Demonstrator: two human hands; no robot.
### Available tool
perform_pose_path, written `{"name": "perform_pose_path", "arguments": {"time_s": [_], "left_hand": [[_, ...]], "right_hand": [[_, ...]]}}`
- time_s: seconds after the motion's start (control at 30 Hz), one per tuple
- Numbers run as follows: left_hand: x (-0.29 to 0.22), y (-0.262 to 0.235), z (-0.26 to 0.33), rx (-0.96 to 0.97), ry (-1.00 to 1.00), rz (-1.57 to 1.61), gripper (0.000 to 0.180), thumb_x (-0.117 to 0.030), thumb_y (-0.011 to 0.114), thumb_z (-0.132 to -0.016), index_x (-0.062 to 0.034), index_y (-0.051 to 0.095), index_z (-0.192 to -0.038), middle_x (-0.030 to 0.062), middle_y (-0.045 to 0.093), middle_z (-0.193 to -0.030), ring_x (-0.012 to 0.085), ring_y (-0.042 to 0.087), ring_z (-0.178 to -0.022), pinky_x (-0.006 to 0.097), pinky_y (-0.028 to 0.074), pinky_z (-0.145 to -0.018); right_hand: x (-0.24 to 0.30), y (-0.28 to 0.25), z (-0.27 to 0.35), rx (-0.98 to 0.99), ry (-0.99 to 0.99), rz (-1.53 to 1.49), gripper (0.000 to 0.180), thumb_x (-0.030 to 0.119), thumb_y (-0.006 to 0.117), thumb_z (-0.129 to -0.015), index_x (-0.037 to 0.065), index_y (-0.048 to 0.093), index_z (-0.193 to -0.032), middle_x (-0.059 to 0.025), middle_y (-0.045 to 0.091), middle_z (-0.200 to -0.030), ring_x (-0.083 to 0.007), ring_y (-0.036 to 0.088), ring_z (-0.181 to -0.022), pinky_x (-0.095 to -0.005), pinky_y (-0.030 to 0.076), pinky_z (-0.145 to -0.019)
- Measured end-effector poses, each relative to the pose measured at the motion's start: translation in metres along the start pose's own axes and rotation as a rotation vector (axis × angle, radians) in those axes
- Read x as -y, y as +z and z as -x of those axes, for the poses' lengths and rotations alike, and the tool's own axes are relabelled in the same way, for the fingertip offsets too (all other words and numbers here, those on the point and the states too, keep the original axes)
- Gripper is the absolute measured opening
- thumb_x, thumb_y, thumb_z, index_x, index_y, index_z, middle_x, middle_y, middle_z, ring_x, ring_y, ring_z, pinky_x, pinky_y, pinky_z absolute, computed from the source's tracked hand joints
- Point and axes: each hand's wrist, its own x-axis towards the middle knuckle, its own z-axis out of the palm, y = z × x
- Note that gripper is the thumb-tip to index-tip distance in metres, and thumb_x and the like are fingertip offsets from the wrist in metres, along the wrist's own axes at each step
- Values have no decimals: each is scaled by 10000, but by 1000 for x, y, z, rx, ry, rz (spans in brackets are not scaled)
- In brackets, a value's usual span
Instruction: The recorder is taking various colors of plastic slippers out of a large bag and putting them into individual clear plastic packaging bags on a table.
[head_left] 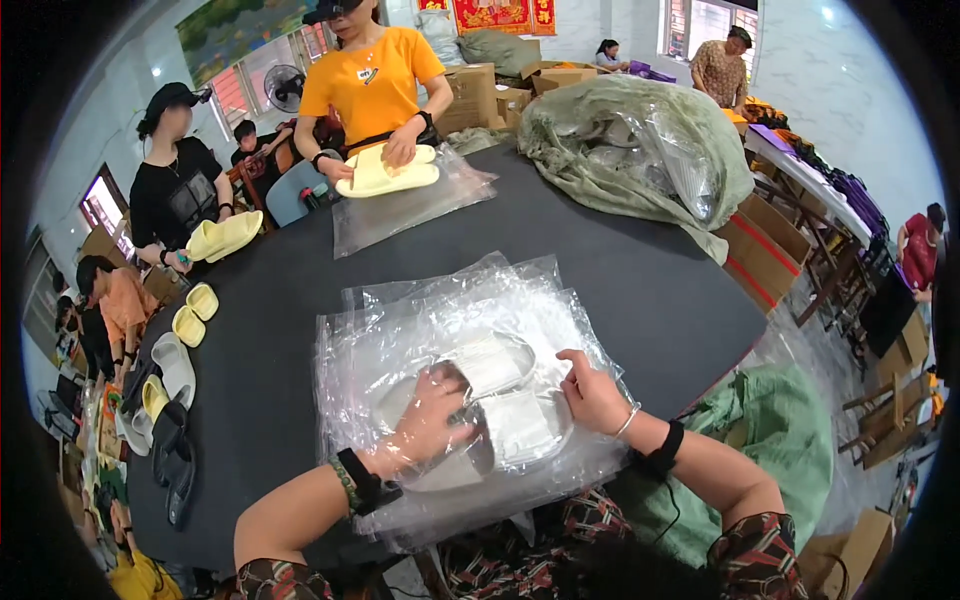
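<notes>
A pair of white slippers (520, 425) lies within a clear plastic bag (575, 310), on a loose stack of similar bags in front of me. My left hand (432, 418) rests at the slippers' left side, fingers spread, with shiny film seeming to lie over part of it. Whether it grips a slipper is hard to make out through the glare. Beside the slippers' right side is my right hand (595, 393), its index finger stretched out apart from the thumb and the other fingers curled. Nothing shows between its fingers.
Across the dark table (270, 400), a person in orange holds pale yellow slippers (390, 172) over clear bags; another in black holds a yellow pair (225, 236). Several loose slippers (175, 370) line the left edge. A large green sack (640, 140) stands back right, another (770, 440) beside me.
</notes>
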Motion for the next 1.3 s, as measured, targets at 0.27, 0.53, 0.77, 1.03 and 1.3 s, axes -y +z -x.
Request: {"name": "perform_pose_path", "arguments": {"time_s": [0.27,0.53,0.77,1.03,1.3], "left_hand": [[24,-32,34,211,99,-17,289,-152,625,-760,-84,710,-1028,93,666,-1119,348,504,-1209,473,301,-1110],[15,-129,152,179,-211,42,224,-103,636,-731,-76,730,-932,91,687,-1117,347,492,-1242,442,376,-1056],[-7,-256,207,-178,-637,-451,154,-73,667,-614,8,537,-600,165,532,-656,363,506,-736,428,432,-694],[-115,-204,14,-377,-434,-277,244,-196,610,-727,-29,719,-869,186,643,-803,348,620,-816,434,481,-728],[-108,-5,-81,-216,-214,-223,262,-275,639,-770,-26,696,-712,177,655,-728,347,634,-714,455,501,-681]], "right_hand": [[-4,4,3,-80,6,18,428,-18,524,-870,44,399,-1275,-180,610,-767,-375,625,-712,-433,491,-653],[-13,5,2,-135,-7,-16,404,-7,547,-869,36,410,-1247,-190,610,-771,-374,627,-723,-440,491,-660],[2,-4,2,-54,27,-59,411,40,583,-866,-3,406,-1235,-227,620,-736,-420,625,-736,-493,482,-654],[59,-32,48,-46,-273,591,558,369,616,-908,-40,493,-1267,-249,442,-1375,-435,369,-1315,-565,335,-1046],[0,44,68,44,-455,325,476,340,647,-813,119,613,-1233,-213,527,-1304,-403,430,-1272,-520,292,-1092]]}}
